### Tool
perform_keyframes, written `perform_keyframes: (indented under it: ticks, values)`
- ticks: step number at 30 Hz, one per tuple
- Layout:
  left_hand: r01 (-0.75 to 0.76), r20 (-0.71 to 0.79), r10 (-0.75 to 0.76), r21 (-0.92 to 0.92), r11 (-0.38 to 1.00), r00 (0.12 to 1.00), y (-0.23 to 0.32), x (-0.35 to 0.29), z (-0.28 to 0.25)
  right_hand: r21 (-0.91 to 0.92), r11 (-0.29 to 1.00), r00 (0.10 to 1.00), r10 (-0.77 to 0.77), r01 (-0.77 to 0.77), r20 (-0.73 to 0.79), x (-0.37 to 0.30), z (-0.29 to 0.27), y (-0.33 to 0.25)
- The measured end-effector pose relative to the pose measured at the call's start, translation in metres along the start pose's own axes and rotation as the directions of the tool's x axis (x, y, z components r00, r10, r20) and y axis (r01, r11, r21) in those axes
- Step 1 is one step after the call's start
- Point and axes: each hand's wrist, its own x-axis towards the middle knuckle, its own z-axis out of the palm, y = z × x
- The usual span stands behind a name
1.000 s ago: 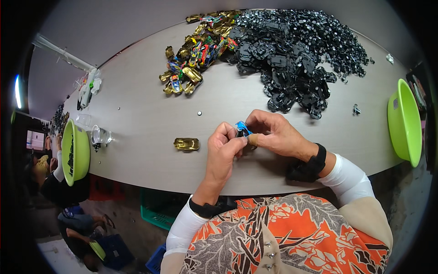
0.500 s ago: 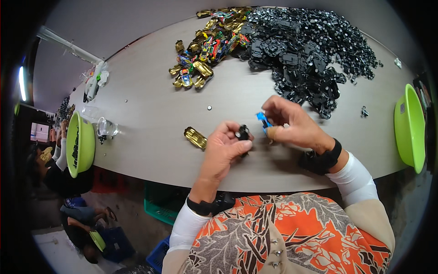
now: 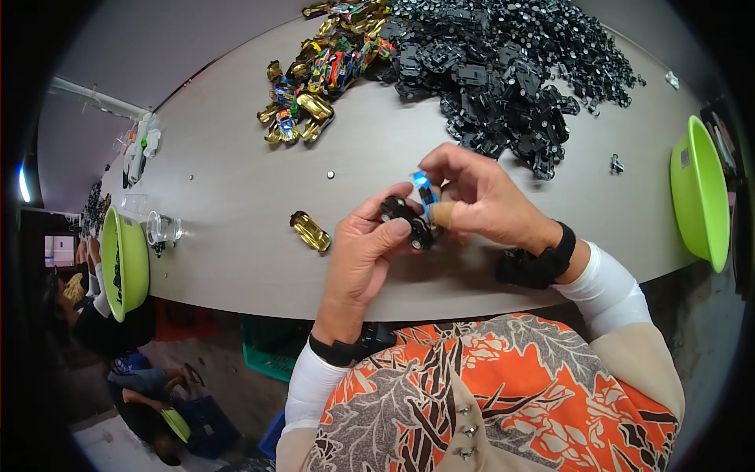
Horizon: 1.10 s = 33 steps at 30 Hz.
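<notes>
My left hand [image 3: 363, 244] is closed on a black toy car chassis [image 3: 407, 223] with wheels on it, held between thumb and fingers. Right beside it, my right hand [image 3: 480, 197] pinches a small blue toy car body [image 3: 425, 191] by thumb and forefinger. The two parts are close together; whether they touch I cannot tell. A gold toy car body [image 3: 310, 231] lies on the table just left of my left hand. Further off on the table sits a small round wheel-like piece [image 3: 330, 175].
Gold and coloured car bodies [image 3: 314, 108] are heaped at the back, beside a big pile of black chassis and wheels [image 3: 487, 86]. Green basins [image 3: 696, 197] stand at both table ends. A clear cup [image 3: 161, 228] is by the left one. Other people [image 3: 145, 393] are at far left.
My hands have come together, bringing the blue car body up to the black chassis. The chassis is now turned to show more of its length. The whole view has shifted slightly.
</notes>
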Motion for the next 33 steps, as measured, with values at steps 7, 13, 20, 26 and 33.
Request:
perform_keyframes:
  ticks: [7,13,20,26,33]
  values:
    - [-0.07,0.008,0.07,-0.046,0.996,0.997,0.008,0.001,-0.004,-0.057,0.991,0.992,-0.126,0.124,-0.029,-0.004,0.004,0.002]
    - [-0.081,0.015,0.082,-0.053,0.995,0.996,0.009,-0.002,-0.005,-0.161,0.977,0.99,-0.139,0.137,0.0,-0.006,0.004,0.002]
    - [-0.078,0.016,0.079,-0.069,0.995,0.997,0.008,-0.002,-0.002,-0.21,0.927,0.945,-0.326,0.312,-0.034,-0.003,0.009,0.008]
    - [-0.056,0.015,0.057,-0.053,0.997,0.998,0.008,-0.005,0.003,-0.359,0.876,0.941,-0.337,0.323,0.023,-0.007,0.01,0.007]
    - [-0.103,0.084,0.1,0.034,0.994,0.991,0.008,-0.008,0.005,-0.43,0.829,0.927,-0.369,0.358,0.06,-0.007,0.012,0.007]
